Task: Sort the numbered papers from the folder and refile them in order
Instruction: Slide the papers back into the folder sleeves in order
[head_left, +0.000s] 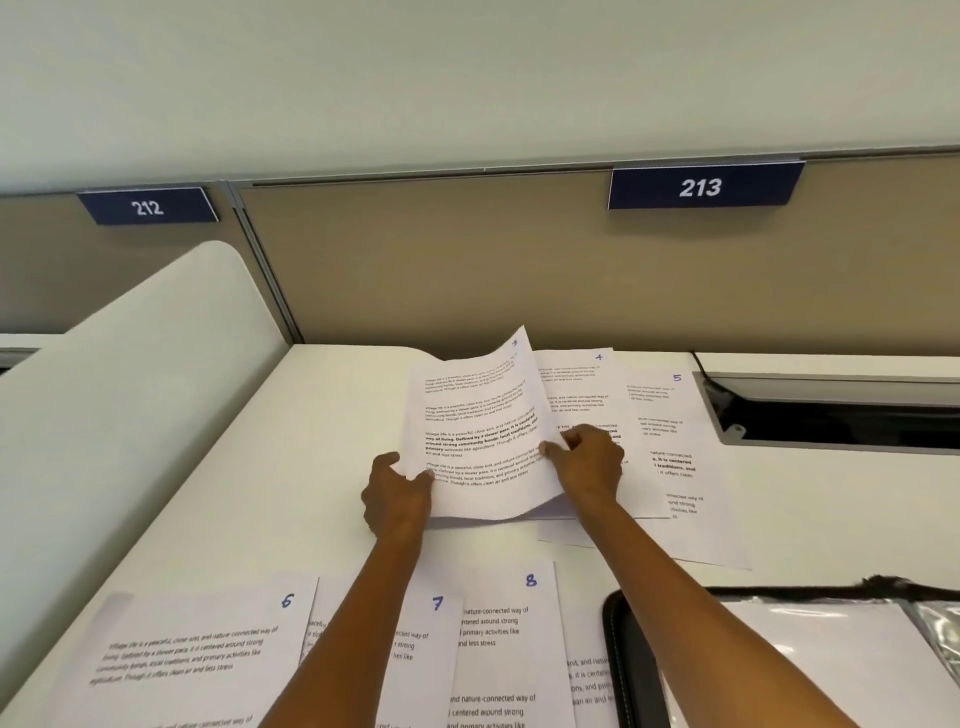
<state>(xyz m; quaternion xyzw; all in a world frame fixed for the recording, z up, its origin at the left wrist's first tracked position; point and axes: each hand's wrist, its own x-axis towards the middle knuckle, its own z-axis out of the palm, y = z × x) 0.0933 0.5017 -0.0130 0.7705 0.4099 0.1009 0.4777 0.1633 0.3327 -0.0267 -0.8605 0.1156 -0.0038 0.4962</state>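
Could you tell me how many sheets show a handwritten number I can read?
5: sheet 4 and sheet 5 at the far right; sheet 6, sheet 7 and sheet 8 near. The held sheet's number is blurred; others may lie beneath.

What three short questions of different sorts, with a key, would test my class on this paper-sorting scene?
1. True or false: both hands grip the raised sheet.
2. Which numbered sheet lies nearest the desk's left edge? A) 5 B) 6 C) 8
3. Fill in: the partition sign above the far right sheets reads ___.

Key:
1. True: the left hand holds its lower left edge, the right hand pinches its right edge.
2. B: sheet 6; sheet 8 lies further right and sheet 5 at the far right.
3. 213, on the blue sign.
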